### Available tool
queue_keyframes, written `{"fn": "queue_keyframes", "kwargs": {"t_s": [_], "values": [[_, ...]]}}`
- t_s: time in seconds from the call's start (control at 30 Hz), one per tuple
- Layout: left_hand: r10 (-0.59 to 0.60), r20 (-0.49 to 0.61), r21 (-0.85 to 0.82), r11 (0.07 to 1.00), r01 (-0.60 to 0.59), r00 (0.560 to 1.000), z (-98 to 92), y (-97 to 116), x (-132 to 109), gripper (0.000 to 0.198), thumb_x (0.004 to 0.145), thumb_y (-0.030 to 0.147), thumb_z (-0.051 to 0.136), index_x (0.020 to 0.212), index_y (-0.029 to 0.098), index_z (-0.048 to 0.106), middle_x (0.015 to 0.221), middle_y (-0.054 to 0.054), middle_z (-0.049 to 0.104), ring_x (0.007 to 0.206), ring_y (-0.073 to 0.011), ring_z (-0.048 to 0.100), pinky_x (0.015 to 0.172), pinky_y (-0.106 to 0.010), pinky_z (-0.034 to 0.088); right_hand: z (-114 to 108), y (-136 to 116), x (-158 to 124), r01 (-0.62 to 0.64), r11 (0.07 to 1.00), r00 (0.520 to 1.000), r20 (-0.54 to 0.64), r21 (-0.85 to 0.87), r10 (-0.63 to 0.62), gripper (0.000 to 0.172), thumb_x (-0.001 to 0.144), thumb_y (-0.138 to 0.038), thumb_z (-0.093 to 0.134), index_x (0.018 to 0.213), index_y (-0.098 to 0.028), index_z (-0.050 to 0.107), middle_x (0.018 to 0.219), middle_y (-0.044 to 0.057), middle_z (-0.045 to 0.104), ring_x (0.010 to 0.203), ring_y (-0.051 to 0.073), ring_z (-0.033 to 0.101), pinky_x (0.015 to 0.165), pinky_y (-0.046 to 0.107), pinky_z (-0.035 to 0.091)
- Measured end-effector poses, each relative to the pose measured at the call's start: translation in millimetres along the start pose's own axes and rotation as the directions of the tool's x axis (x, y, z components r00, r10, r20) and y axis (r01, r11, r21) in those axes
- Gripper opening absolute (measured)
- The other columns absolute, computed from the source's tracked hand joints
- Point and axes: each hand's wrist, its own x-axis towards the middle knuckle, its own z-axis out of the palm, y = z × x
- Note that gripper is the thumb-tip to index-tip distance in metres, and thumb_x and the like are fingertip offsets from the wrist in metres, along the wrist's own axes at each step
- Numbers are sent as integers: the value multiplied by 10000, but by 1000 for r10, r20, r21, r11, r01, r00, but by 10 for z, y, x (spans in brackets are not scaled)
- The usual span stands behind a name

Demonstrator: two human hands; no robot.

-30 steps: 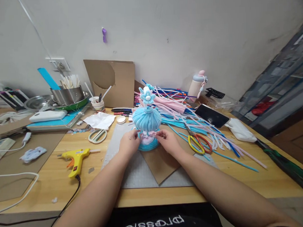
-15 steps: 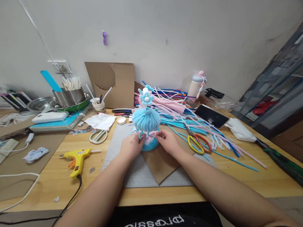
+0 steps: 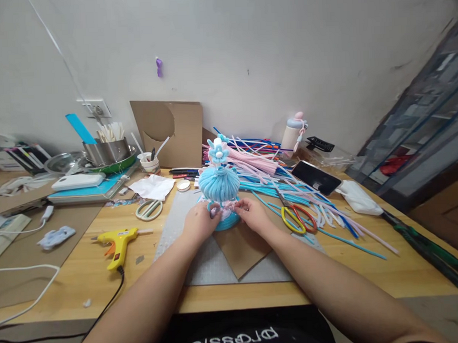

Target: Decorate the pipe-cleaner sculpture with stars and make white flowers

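A light-blue, pink and white pipe-cleaner ornament [image 3: 219,185] stands upright on the work mat. It has a round ribbed middle, a flower on top and a blue coiled base. My left hand [image 3: 201,221] is closed at the ornament's lower left, beside a small blue loop. From the other side, my right hand [image 3: 252,214] pinches the pink and white trim just above the base. The fingertips of both hands are partly hidden against the ornament. A cardboard sheet [image 3: 243,251] lies under the base, on the grey cutting mat [image 3: 202,267].
To the left lie a yellow glue gun [image 3: 119,243] and pale-handled scissors [image 3: 149,210]. Loose pipe cleaners [image 3: 267,180], red-and-yellow scissors [image 3: 299,219] and a phone [image 3: 316,177] are on the right. A paper cup [image 3: 149,164] and a bottle [image 3: 293,134] stand behind.
The camera view has tilted up slightly, so the background sits lower in the frame. Both hands stay at the ornament's lower part, with only slight movement.
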Motion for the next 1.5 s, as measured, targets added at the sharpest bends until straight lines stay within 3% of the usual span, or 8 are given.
{"fn": "queue_keyframes", "kwargs": {"t_s": [0.17,0.4,0.53,0.67,0.8,1.03,1.3,1.5], "values": [[-29,-45,-31,999,27,999,64,5,-9,219,809,346,564,980,232,640,767,-27,629,814,-193,615,705,-277,428,-106,-74,34,-20,999,998,-53,-40,18,159,693,-334,594,687,-175,599,444,-75,402,408,98,351,430,221,250],[-82,-92,-35,996,79,992,147,50,15,162,792,350,565,860,213,619,728,-31,624,730,-195,608,638,-282,399,-146,-68,64,-34,998,997,-69,-54,31,174,684,-352,589,682,-178,587,457,-68,413,425,105,356,441,228,253],[-127,-127,-42,991,123,984,100,18,2,166,812,332,524,889,209,605,744,-28,624,734,-185,602,646,-271,401,-144,-63,62,-37,998,998,-53,-53,34,179,693,-359,585,694,-180,585,468,-65,423,430,109,370,447,231,265],[-215,-176,-42,977,210,961,-74,-205,23,253,844,380,461,996,207,566,775,-22,620,741,-177,598,627,-259,402,-150,-88,57,-47,998,998,-43,-52,45,183,697,-365,590,698,-182,585,465,-65,425,431,113,384,448,232,272],[-325,-162,0,944,330,932,-224,-553,104,223,807,368,490,915,200,588,767,-42,643,724,-203,607,579,-269,383,-149,-82,62,-59,997,998,-31,-43,57,178,704,-363,586,693,-185,574,457,-65,436,422,114,405,443,229,278],[-415,-122,109,897,427,902,-235,-834,194,196,746,316,539,860,198,645,884,-121,692,872,-309,615,656,-335,406,-116,-45,64,-87,996,996,16,-24,88,165,724,-358,558,708,-194,558,412,-65,469,385,124,450,429,229,313],[-404,-77,-2,914,405,911,-216,-851,191,246,675,319,623,898,223,665,769,-58,687,731,-253,612,597,-294,373,-110,-66,54,-104,989,993,47,-101,109,169,775,-367,498,747,-202,518,423,-67,484,407,130,488,467,233,379],[-334,-263,-193,937,290,905,-260,-624,128,288,740,284,542,1007,213,621,661,3,554,650,-191,545,585,-271,342,-175,-40,42,-74,937,992,67,-342,103,271,753,-423,589,633,-204,484,491,-48,473,489,129,461,468,232,277]]}}
